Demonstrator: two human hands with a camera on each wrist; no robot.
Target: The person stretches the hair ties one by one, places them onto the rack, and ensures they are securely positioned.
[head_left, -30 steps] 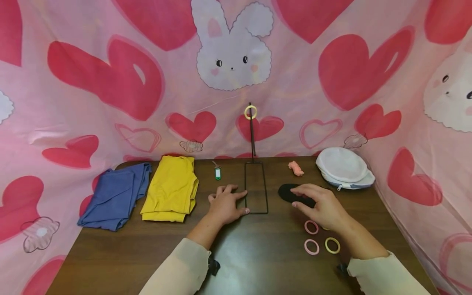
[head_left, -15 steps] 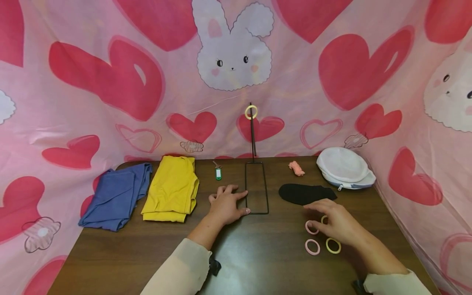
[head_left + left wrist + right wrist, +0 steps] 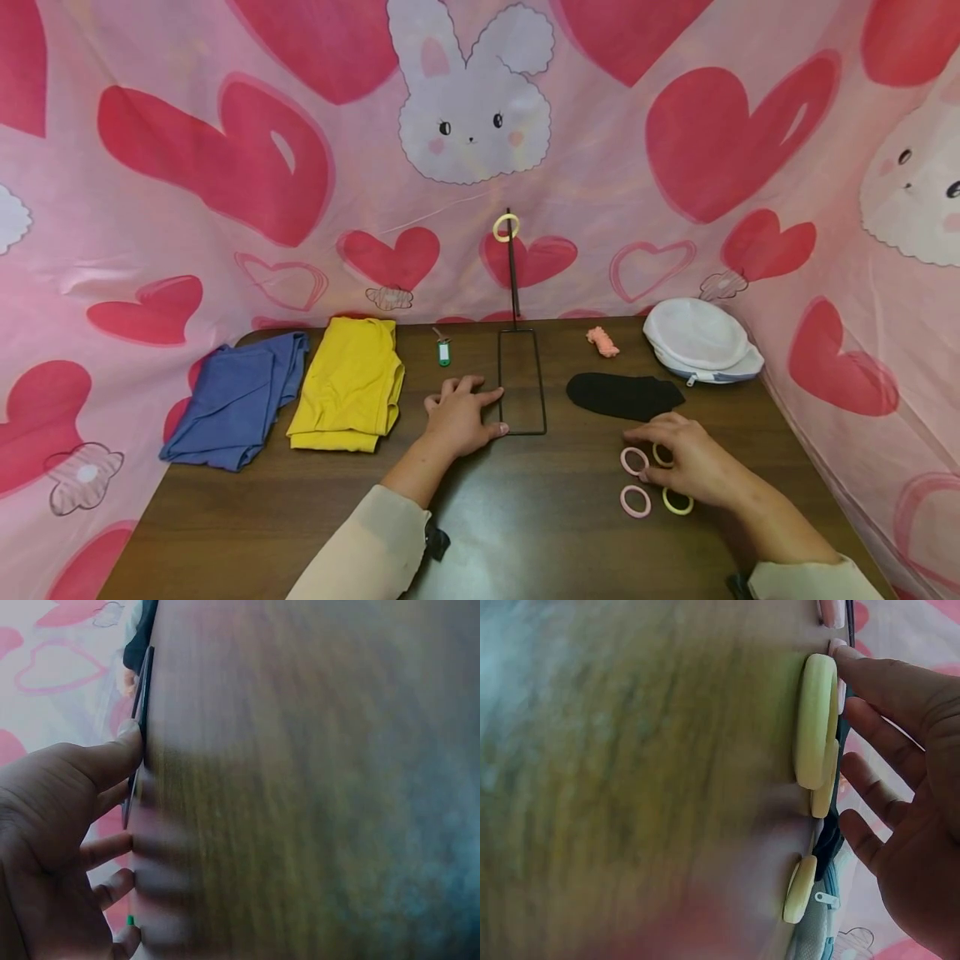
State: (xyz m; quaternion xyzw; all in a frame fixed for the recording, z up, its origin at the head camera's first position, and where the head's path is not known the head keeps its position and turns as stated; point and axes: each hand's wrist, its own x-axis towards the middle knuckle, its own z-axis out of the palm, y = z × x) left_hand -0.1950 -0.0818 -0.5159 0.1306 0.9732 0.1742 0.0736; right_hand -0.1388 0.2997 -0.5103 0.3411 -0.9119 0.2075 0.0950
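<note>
My left hand (image 3: pixel 461 418) lies spread on the table, its thumb and index finger touching the long side of the base of a black wire stand (image 3: pixel 543 392). A yellow ring (image 3: pixel 496 232) hangs on the stand's upright. Over on the right, my right hand (image 3: pixel 701 467) hovers above several small rings, with thumb and index fingertips on either side of the upper pink ring (image 3: pixel 624 461). Below that one lies another pink ring (image 3: pixel 636 502). A yellow ring (image 3: pixel 678 503) lies partly under the hand; more yellow rings, like this yellow ring (image 3: pixel 800 889), show in the right wrist view.
Behind the right hand lie a black flat sock-shaped cloth (image 3: pixel 622 395), a coral yarn bundle (image 3: pixel 602 342) and a white zipped mesh pouch (image 3: pixel 697 337). At left are folded yellow cloth (image 3: pixel 347 387), folded blue cloth (image 3: pixel 232 400) and a green key tag (image 3: pixel 443 352).
My right hand has drawn back from over the black cloth towards me, then settled lower over the rings, its fingertips coming to the upper pink ring. The left hand has stayed on the stand base.
</note>
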